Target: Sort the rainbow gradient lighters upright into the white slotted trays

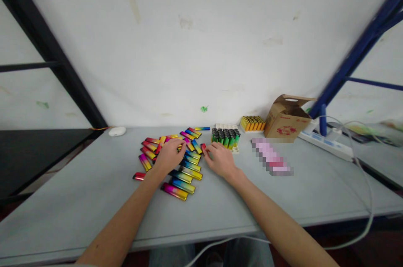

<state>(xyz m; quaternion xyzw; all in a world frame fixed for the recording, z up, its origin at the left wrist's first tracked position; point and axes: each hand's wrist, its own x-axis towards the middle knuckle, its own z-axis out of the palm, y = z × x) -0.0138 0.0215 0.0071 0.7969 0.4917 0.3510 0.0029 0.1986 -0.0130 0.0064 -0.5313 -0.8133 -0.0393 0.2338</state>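
Note:
Shiny flat lighter-like cases in red, yellow, blue and magenta lie in a loose spread, one magenta-yellow case [174, 191] nearest the table's front. Over this spread is my left hand [170, 155], its thumb and fingers pinched together. A bit of yellow shows at those fingertips, but I cannot make out what they hold. My right hand [220, 160] is curled with its fingertips at a small red case [203, 148]. Just behind it, green tubes with black tops [225, 137] stand upright in a white tray [236, 150].
Orange-yellow cylinders [252, 123] stand packed in another tray at the wall. An open cardboard box [283, 122], a pixelated pink item [270, 158] and a white power strip [327, 145] are on the right. A white case [117, 131] lies far left. A cable [370, 200] hangs over the front edge.

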